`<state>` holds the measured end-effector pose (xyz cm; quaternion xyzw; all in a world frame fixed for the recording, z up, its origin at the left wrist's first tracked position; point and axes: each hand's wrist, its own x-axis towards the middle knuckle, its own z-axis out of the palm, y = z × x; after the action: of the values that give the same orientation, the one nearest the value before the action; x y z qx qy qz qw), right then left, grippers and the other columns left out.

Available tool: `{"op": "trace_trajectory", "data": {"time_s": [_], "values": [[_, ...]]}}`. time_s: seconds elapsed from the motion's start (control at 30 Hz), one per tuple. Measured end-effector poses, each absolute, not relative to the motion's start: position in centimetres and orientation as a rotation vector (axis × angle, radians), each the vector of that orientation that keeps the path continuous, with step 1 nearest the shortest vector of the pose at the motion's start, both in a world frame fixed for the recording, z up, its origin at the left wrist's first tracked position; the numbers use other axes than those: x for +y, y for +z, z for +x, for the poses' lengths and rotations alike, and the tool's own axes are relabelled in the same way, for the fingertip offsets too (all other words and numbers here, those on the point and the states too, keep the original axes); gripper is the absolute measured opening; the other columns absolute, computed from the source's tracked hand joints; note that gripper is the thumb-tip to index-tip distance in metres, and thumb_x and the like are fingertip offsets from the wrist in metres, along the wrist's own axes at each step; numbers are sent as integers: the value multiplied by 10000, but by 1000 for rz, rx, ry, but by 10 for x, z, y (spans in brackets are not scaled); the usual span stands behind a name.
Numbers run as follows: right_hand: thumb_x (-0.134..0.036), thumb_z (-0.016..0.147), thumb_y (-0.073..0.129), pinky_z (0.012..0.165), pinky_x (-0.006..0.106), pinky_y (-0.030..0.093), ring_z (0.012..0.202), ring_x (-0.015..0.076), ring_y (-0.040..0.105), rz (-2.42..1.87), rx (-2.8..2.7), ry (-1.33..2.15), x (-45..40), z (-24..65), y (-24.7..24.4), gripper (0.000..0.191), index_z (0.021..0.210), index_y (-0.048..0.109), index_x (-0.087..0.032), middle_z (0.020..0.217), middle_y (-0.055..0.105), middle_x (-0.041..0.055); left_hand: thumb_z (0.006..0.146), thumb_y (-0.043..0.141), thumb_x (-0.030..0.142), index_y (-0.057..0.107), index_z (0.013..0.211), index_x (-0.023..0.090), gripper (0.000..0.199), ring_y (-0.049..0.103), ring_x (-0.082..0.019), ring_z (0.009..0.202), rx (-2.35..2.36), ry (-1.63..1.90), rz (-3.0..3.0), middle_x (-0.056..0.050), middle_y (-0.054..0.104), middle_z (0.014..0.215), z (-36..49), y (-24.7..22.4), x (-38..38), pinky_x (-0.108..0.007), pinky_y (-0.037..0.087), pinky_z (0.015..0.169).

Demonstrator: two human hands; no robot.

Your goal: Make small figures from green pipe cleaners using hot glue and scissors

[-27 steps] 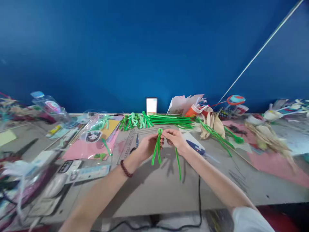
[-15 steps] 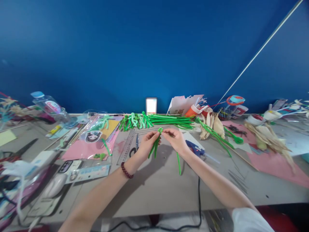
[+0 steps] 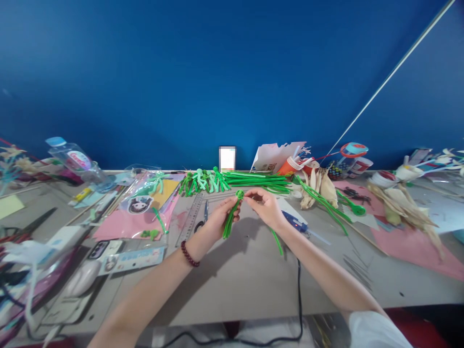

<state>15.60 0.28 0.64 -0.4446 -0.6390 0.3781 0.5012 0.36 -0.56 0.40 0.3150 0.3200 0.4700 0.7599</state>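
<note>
Green pipe cleaners (image 3: 228,225), bundled with a rounded knot at the top, are gripped in my left hand (image 3: 222,215), their ends hanging below the fingers. My right hand (image 3: 264,207) is closed in a pinch just right of the knot, on a green strand. A loose green length (image 3: 276,241) shows below that hand; its link to the pinched strand is hidden. Behind the hands lie a pile of small twisted green figures (image 3: 205,181) and a stack of straight green pipe cleaners (image 3: 259,181).
A blue glue gun (image 3: 294,221) lies right of my right hand, its cable running down. Scissors (image 3: 199,225) and a clear ruler (image 3: 189,220) are at left. Dried husks (image 3: 326,189), a plastic bottle (image 3: 74,157) and a white phone-like screen (image 3: 227,159) stand farther out.
The bundle's hanging ends have drawn together in my left hand. My right hand has turned slightly, and the loose green length below it has swung to the right.
</note>
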Motion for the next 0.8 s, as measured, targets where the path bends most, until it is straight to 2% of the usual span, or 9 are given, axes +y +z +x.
{"op": "trace_trajectory", "data": {"time_s": [0.13, 0.23, 0.37, 0.53, 0.63, 0.8], "values": [[-395, 697, 685, 395, 201, 263, 433, 46, 379, -1065, -1329, 1278, 6, 155, 3, 269, 853, 629, -184, 709, 574, -12, 681, 712, 318, 556, 742, 148, 239, 398, -51, 486, 624, 958, 650, 37, 438, 611, 2, 3, -5, -175, 311, 426], [-419, 659, 716, 386, 191, 195, 417, 37, 344, -1031, -1245, 1410, 5, 155, 4, 297, 802, 627, -174, 620, 528, -32, 715, 687, 297, 550, 732, 146, 205, 382, -48, 481, 538, 900, 617, 28, 445, 626, 0, 1, -5, -175, 302, 419], [-421, 663, 710, 388, 195, 166, 408, 36, 325, -989, -1230, 1455, 3, 155, 8, 285, 759, 617, -169, 561, 492, -43, 737, 666, 282, 563, 736, 139, 176, 378, -48, 479, 499, 854, 611, 25, 448, 619, -1, 0, -6, -171, 306, 419], [-421, 681, 685, 396, 198, 208, 416, 40, 331, -1054, -1272, 1305, 4, 154, 3, 283, 778, 635, -160, 565, 505, -36, 708, 676, 363, 589, 765, 148, 238, 512, -98, 558, 680, 963, 751, -1, 539, 661, 2, 2, -7, -225, 425, 526], [-421, 699, 661, 401, 204, 247, 432, 59, 353, -1137, -1355, 1138, 4, 154, -2, 287, 810, 657, -156, 547, 504, -30, 660, 720, 373, 595, 791, 154, 283, 542, -111, 566, 808, 1125, 895, 3, 564, 658, 5, 0, -7, -245, 449, 558], [-386, 737, 624, 524, 247, 399, 618, 139, 533, -1154, -1497, 933, 3, 152, -2, 232, 817, 676, -174, 742, 640, 40, 655, 718, 400, 610, 768, 153, 292, 520, -93, 534, 877, 1244, 999, 10, 562, 643, 7, -4, -7, -228, 435, 520]]}}
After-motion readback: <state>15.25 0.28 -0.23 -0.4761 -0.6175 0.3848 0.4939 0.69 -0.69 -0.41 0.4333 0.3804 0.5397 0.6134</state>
